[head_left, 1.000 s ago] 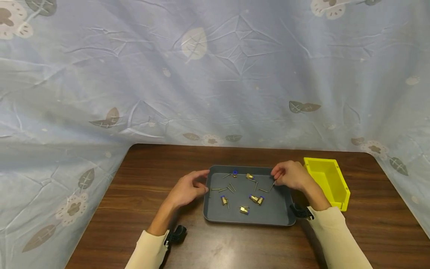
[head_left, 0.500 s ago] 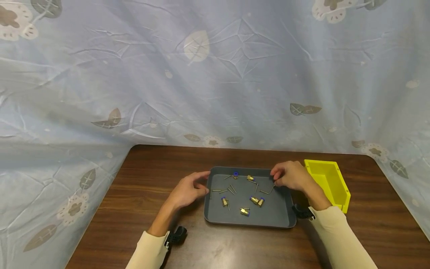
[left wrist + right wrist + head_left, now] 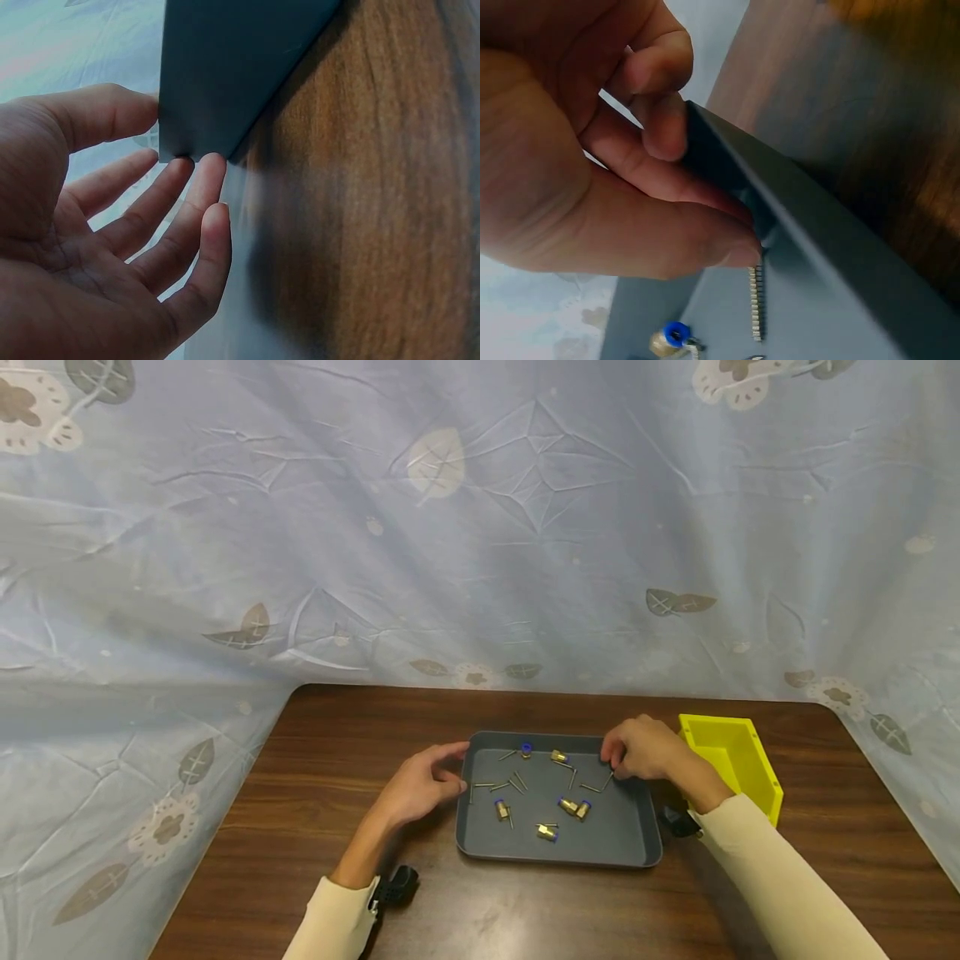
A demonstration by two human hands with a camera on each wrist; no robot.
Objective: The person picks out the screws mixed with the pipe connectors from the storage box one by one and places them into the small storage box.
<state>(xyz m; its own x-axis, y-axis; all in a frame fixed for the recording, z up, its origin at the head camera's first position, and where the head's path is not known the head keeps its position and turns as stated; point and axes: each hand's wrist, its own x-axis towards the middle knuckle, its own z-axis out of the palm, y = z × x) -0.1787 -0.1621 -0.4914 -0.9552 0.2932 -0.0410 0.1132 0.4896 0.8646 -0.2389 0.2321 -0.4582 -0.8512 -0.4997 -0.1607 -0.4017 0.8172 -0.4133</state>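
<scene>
Inside the right end of the grey tray (image 3: 615, 831), near its far corner, my right hand (image 3: 647, 750) pinches the head end of a thin threaded screw (image 3: 756, 304) between thumb and index finger. The screw's lower end slants down to the tray floor. My left hand (image 3: 420, 787) is at the tray's left end; in the left wrist view its thumb and slightly bent fingertips touch the outer wall. Several brass push-fit fittings with blue collars, such as one fitting (image 3: 546, 832) near the front, lie in the tray among several loose screws (image 3: 517, 785).
A yellow open-front bin (image 3: 767, 777) stands on the wooden table (image 3: 345, 718) just right of the tray, partly behind my right forearm. A patterned cloth curtain (image 3: 480, 568) hangs along the table's far edge.
My right forearm has swung slightly and the wrist has tilted, with the fingertips moving a touch to the left on the screw. The left hand stays at the tray's edge.
</scene>
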